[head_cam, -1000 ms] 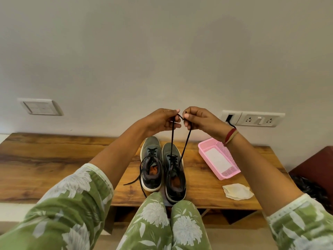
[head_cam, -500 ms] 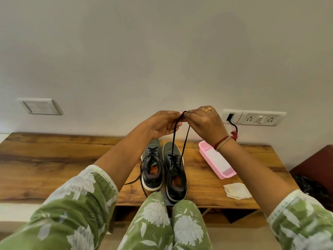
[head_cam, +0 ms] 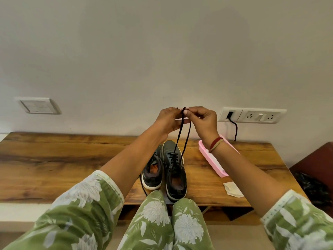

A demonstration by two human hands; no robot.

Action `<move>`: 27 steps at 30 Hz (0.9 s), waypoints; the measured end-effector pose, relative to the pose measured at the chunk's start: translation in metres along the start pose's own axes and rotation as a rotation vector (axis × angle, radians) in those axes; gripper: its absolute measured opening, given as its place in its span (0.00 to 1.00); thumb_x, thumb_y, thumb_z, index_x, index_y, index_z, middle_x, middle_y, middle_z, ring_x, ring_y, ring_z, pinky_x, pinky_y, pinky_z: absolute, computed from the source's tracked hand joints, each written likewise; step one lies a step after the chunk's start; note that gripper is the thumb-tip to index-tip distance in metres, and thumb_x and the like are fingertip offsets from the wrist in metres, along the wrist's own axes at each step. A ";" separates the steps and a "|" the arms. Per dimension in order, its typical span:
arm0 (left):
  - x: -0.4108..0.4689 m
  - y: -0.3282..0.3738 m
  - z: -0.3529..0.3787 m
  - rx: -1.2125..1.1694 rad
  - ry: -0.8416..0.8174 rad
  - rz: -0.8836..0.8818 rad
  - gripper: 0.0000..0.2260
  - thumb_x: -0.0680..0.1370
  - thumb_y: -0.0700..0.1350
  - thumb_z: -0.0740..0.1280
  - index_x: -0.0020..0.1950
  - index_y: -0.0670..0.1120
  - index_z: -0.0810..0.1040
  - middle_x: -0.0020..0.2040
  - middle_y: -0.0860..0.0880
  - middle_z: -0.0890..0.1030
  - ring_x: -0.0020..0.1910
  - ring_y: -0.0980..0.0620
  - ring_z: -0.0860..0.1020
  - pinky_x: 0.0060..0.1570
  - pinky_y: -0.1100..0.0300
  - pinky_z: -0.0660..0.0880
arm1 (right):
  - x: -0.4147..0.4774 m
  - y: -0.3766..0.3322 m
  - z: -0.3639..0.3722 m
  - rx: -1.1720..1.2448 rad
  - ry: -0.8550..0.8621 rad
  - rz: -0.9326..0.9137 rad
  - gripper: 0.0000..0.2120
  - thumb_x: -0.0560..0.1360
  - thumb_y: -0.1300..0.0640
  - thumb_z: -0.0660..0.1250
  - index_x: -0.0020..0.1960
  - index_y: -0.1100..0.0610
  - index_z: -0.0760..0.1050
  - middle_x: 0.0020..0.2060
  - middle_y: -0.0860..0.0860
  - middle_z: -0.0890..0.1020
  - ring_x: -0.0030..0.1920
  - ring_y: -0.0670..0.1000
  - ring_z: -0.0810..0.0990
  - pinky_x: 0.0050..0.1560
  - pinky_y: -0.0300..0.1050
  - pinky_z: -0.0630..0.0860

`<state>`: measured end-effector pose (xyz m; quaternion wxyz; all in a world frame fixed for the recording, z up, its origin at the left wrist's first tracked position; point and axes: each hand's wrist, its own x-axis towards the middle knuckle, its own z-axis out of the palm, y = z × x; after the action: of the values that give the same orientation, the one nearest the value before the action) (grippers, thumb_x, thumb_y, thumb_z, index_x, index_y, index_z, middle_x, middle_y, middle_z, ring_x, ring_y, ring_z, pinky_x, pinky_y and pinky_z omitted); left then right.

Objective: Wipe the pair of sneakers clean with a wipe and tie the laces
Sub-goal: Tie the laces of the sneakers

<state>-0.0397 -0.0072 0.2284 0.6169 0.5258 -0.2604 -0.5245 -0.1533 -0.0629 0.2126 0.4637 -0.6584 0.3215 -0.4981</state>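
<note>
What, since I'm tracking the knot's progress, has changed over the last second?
The left hand and right hand drew together, so the ends of the laces now meet at the fingertips above the right sneaker. Both hands still pinch the laces, held taut. The left sneaker, pink tray and wipe lie unmoved on the table.

A: How do the shoes lie?
B: Left sneaker (head_cam: 152,175) and right sneaker (head_cam: 175,175) stand side by side on the counter (head_cam: 54,163), toes to the wall; dark grey, white soles, orange lining.
A: Laces?
B: The right one's laces (head_cam: 179,138) rise taut in two black strands, pinched together by the left hand (head_cam: 169,120) and right hand (head_cam: 203,120); the left one's loose lace (head_cam: 142,186) trails off the front edge.
A: The wipe (head_cam: 232,189)?
B: Off-white, crumpled; right of the pair, apart.
</note>
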 end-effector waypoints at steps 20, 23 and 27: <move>0.019 -0.030 -0.027 0.069 0.189 0.145 0.10 0.83 0.41 0.51 0.41 0.48 0.64 0.30 0.51 0.63 0.26 0.55 0.61 0.25 0.65 0.62 | -0.001 0.017 0.006 0.290 -0.081 0.363 0.09 0.80 0.63 0.56 0.44 0.55 0.70 0.27 0.47 0.67 0.25 0.43 0.65 0.34 0.40 0.69; 0.019 -0.034 -0.045 0.568 0.060 0.365 0.06 0.82 0.45 0.57 0.47 0.46 0.68 0.33 0.53 0.67 0.29 0.54 0.64 0.29 0.62 0.62 | 0.007 0.026 -0.010 -0.432 -0.347 -0.001 0.03 0.78 0.57 0.64 0.45 0.54 0.73 0.35 0.45 0.75 0.33 0.41 0.71 0.38 0.34 0.68; 0.018 -0.032 -0.060 1.125 -0.144 0.453 0.11 0.75 0.53 0.69 0.50 0.47 0.76 0.32 0.55 0.70 0.29 0.58 0.66 0.31 0.65 0.62 | 0.014 0.035 -0.029 -1.037 -0.750 -0.171 0.15 0.73 0.44 0.68 0.56 0.51 0.79 0.47 0.43 0.78 0.45 0.45 0.75 0.44 0.38 0.67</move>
<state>0.0058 0.0020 0.1760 0.3217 0.6658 -0.6439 -0.1963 -0.1757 -0.0970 0.1873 0.1249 -0.9497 0.2829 -0.0491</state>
